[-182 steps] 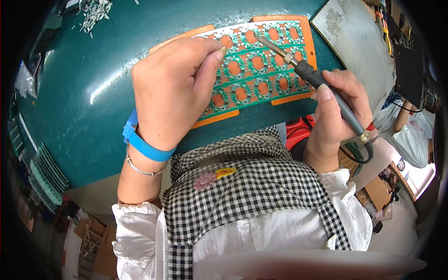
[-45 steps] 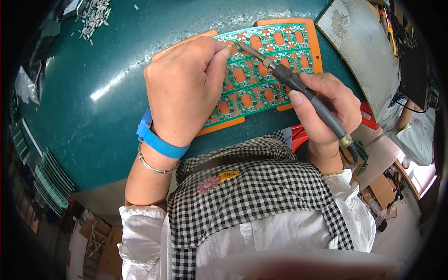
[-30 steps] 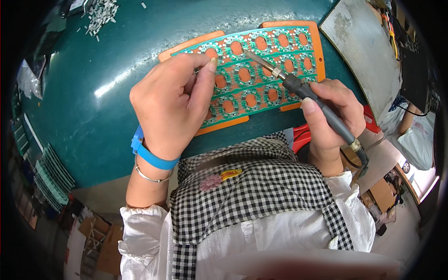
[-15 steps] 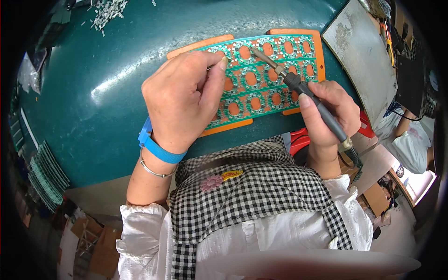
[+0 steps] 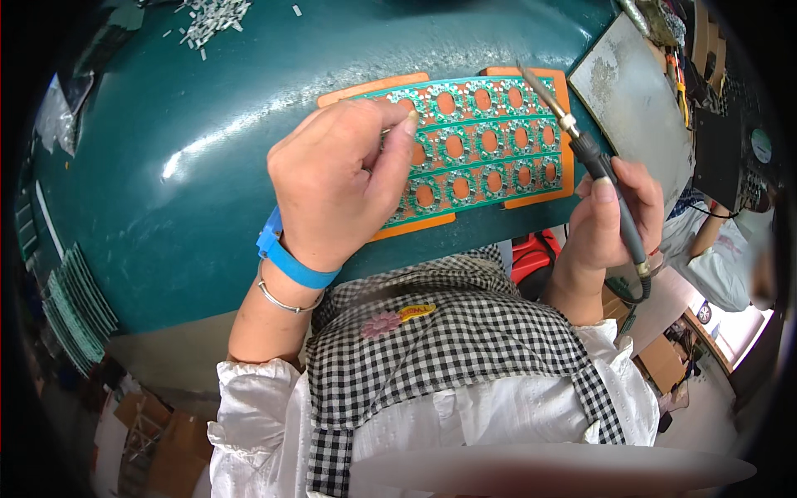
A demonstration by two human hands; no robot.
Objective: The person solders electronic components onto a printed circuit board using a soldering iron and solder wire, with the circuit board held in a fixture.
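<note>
A panel of green circuit boards (image 5: 473,124), with rows of round cutouts, lies in an orange holder (image 5: 365,88) on the green mat. My left hand (image 5: 328,170), wearing a blue wrist strap (image 5: 295,266), is over the panel's left end. Its thumb and forefinger are pinched together; what they hold is hidden. In my right hand (image 5: 623,217) is a soldering iron (image 5: 591,156) with a dark grey handle. The iron's tip points up and away, near the panel's far right corner, and appears raised above it.
Small pale parts (image 5: 214,21) lie heaped at the far left of the green mat (image 5: 191,216). Several green boards (image 5: 76,307) stand in a row at the left edge. A worn grey plate (image 5: 635,112) sits to the right. Another person (image 5: 718,270) is at the far right.
My right hand has drawn the soldering iron rightward, away from the panel's top row. The left hand keeps its pinch by the panel's left end. The whole view has shifted slightly.
</note>
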